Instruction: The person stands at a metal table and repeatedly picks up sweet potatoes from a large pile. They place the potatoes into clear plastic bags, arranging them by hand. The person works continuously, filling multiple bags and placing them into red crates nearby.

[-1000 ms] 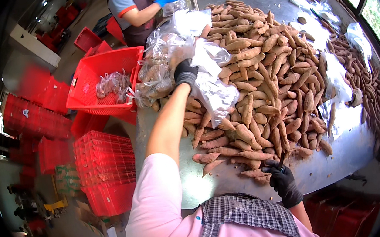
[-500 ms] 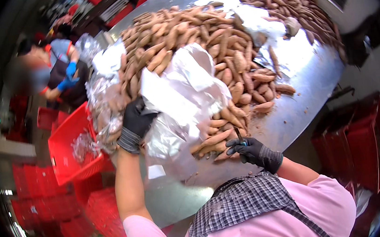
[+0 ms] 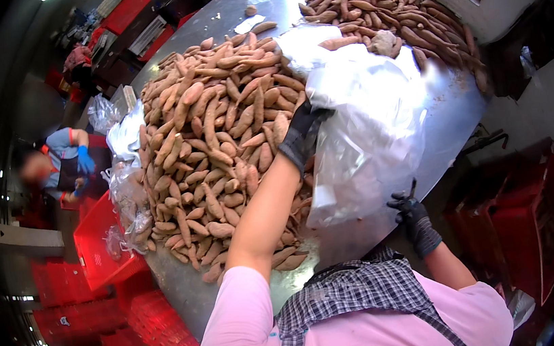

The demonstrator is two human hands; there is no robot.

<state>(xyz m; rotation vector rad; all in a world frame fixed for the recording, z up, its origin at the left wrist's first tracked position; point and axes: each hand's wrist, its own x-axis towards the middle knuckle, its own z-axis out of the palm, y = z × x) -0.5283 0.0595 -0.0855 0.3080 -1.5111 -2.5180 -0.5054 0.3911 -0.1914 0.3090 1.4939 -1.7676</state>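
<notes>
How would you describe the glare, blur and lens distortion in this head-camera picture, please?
Head view: fisheye bending curves the metal table edge and leaves a black rim at the corners; daylight glares off the clear plastic bag gripped by the left hand; the sweet potatoes are sharp; the person in blue gloves at the left rim is blurred; the right hand is dim.

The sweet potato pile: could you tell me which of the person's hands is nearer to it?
Left. The left hand rests at the pile's right edge, gripping the plastic bag. The right hand is off the table's near edge, at the bag's lower corner.
</notes>
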